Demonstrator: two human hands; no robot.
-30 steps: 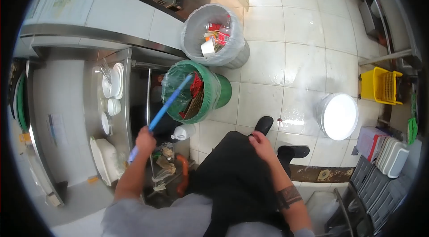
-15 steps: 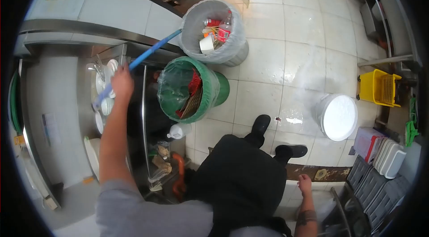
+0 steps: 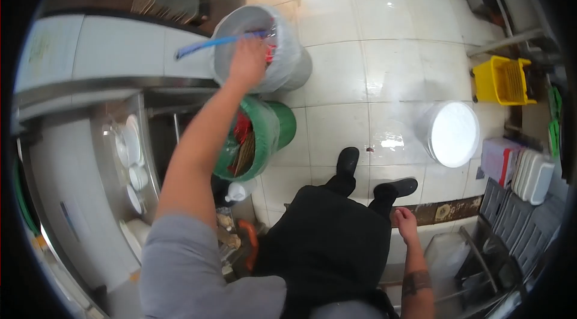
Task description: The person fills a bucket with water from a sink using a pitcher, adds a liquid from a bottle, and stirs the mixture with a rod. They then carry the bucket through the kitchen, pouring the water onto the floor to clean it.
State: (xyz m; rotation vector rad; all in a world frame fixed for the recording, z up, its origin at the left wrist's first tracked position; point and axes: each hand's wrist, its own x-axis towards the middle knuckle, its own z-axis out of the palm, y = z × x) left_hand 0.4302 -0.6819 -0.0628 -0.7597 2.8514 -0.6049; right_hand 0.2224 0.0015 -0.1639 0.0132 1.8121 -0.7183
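My left hand (image 3: 248,63) is over the lined grey bin (image 3: 224,39), closed around a blue pole (image 3: 210,44). The pole lies across the bin's mouth, its left end sticking out past the rim toward the counter. Its other end, beyond my fingers, is partly hidden and blurred. Red-labelled rubbish (image 3: 270,53) shows in the bin just right of my hand. Below my left forearm stands a green bin (image 3: 282,126) with a clear liner, holding red and brown waste. My right hand (image 3: 406,224) hangs low near my shoe, its fingers loosely curled with nothing visible in them.
A white bucket (image 3: 454,134) stands on the tiled floor (image 3: 336,78) at right. Beyond it are a yellow mop wringer (image 3: 503,80) and stacked plastic containers (image 3: 532,177). Dishes (image 3: 135,150) sit on the left counter. A white jug (image 3: 240,190) lies by the green bin.
My left hand has moved from beside the dishes up and right to the grey bin, carrying the blue pole. The view has shifted slightly; my right hand still hangs low.
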